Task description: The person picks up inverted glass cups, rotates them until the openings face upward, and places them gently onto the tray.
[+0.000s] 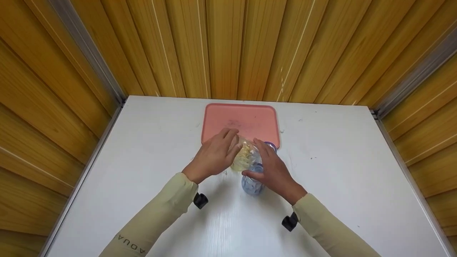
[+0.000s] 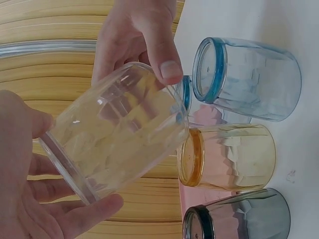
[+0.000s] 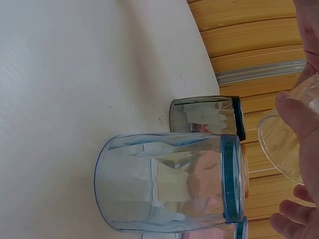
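Between both hands a clear, faceted plastic cup [image 2: 119, 132] is held tilted above the table. My left hand [image 1: 217, 151] grips one end of it, thumb on one side and fingers on the other. My right hand [image 1: 273, 169] holds the opposite end, its thumb lying over the edge in the left wrist view. Just below the right hand stands a blue transparent cup [image 1: 252, 186], upright. Close by are an amber cup [image 2: 234, 157], a grey-green cup [image 2: 264, 216] and a second blue cup [image 3: 241, 229], which is partly hidden.
A pink tray [image 1: 242, 112] lies behind the cups towards the back edge of the white table [image 1: 157, 142]. Yellow wood-like panels [image 1: 228, 50] enclose the back and both sides. Small dark marks dot the tabletop.
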Demonstrator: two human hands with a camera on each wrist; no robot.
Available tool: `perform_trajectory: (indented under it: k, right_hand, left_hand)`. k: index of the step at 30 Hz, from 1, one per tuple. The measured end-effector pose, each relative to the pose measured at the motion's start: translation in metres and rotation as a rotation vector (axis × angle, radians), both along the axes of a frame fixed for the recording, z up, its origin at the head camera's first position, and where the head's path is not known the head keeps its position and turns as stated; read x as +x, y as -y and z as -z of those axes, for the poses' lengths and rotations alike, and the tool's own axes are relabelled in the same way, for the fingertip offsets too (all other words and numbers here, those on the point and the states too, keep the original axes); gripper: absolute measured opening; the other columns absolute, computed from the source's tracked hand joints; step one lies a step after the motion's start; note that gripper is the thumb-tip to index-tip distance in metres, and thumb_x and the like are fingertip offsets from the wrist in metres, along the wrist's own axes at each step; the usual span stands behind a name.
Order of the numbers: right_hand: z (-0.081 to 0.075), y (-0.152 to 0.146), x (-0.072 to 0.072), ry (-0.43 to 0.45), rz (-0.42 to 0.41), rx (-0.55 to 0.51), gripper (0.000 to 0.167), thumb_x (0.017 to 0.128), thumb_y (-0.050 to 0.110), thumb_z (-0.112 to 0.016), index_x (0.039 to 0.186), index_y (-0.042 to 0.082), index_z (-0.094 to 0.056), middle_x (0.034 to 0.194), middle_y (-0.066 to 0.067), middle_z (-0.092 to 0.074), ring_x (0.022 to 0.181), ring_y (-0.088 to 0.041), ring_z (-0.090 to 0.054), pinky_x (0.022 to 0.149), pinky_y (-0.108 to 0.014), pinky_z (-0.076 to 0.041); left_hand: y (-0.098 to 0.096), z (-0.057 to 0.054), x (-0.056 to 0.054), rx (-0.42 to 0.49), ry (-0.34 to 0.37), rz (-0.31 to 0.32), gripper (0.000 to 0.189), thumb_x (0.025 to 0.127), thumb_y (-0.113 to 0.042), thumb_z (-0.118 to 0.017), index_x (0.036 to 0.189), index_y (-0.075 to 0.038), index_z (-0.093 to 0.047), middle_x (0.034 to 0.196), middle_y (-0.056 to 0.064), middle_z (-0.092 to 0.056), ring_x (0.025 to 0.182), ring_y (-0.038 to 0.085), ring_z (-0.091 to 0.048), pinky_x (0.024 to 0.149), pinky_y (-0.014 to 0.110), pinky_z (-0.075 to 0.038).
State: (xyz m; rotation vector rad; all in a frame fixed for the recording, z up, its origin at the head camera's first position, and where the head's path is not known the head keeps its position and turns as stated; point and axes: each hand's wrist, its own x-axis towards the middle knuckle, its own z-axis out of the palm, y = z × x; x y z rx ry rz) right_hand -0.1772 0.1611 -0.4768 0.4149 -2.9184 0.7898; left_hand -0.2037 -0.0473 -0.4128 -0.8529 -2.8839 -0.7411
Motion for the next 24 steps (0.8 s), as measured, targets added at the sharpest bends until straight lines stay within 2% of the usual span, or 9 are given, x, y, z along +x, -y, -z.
perform_trajectory:
  k: [13, 20, 24]
  right_hand:
    - [-0.0040, -0.0020, -0.0042, -0.055, -0.024, -0.026, 0.094, 0.076, 0.046, -0.079, 0.149, 0.018, -0.027, 0.143, -0.004, -0.044, 0.125, -0.020, -0.050, 0.104, -0.040, -0.046]
    - [-0.0038, -0.0071, -0.0063, -0.098, -0.042, -0.041, 0.092, 0.075, 0.040, -0.081, 0.148, 0.020, -0.029, 0.144, -0.001, -0.043, 0.126, -0.018, -0.050, 0.104, -0.038, -0.047]
    - [-0.0019, -0.0090, -0.0062, -0.135, -0.061, -0.034, 0.092, 0.075, 0.038, -0.082, 0.148, 0.016, -0.029, 0.145, -0.003, -0.042, 0.128, -0.019, -0.048, 0.105, -0.038, -0.045]
  left_hand:
    - [-0.0008, -0.0015, -0.0012, 0.006, 0.039, -0.006, 0.054, 0.101, -0.047, -0.038, 0.146, -0.016, -0.037, 0.146, 0.004, -0.044, 0.128, 0.022, -0.053, 0.108, 0.043, -0.044]
    - [-0.0003, -0.0002, -0.0031, 0.020, 0.075, 0.005, 0.054, 0.101, -0.047, -0.039, 0.147, -0.018, -0.036, 0.147, 0.002, -0.043, 0.130, 0.022, -0.051, 0.110, 0.044, -0.042]
    - [0.0010, 0.0025, -0.0022, 0.019, 0.075, 0.006, 0.057, 0.100, -0.049, -0.041, 0.148, -0.020, -0.036, 0.149, 0.000, -0.041, 0.133, 0.021, -0.048, 0.110, 0.044, -0.042]
